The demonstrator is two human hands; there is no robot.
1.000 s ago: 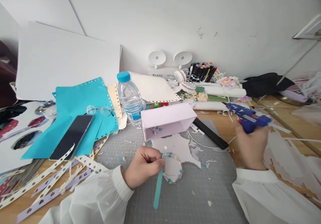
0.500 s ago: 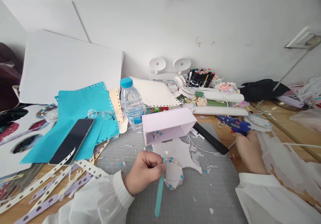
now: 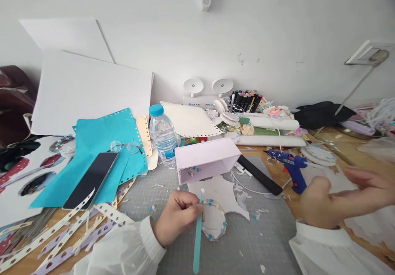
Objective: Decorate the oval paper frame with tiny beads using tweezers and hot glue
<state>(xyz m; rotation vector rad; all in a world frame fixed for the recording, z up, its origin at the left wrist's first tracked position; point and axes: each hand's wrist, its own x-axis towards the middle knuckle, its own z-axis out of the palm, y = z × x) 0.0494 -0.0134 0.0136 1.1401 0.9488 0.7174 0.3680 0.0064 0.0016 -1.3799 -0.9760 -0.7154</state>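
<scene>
Between its thumb and fingers, my left hand (image 3: 179,217) pinches a teal stick (image 3: 197,246) whose top end has a small white piece on it. Beside those fingers, a round white disc (image 3: 214,221) with blue bits round its rim lies on the grey cutting mat (image 3: 247,250). My right hand (image 3: 342,197) is apart from the blue glue gun (image 3: 290,164), blurred, with its fingers spread and nothing seen in them. The glue gun lies on the table to its left. A pale lilac open box (image 3: 206,158) stands behind the disc.
A water bottle (image 3: 162,137), a phone (image 3: 91,180), glasses (image 3: 126,146) and teal sheets (image 3: 105,131) are at the left. Punched paper strips (image 3: 61,240) lie at the front left. A black bar (image 3: 261,176) lies right of the box, with markers (image 3: 247,100) behind.
My right hand has let go of the glue gun and moved right, away from it. My left hand keeps its hold on the stick. The camera view has tilted up slightly.
</scene>
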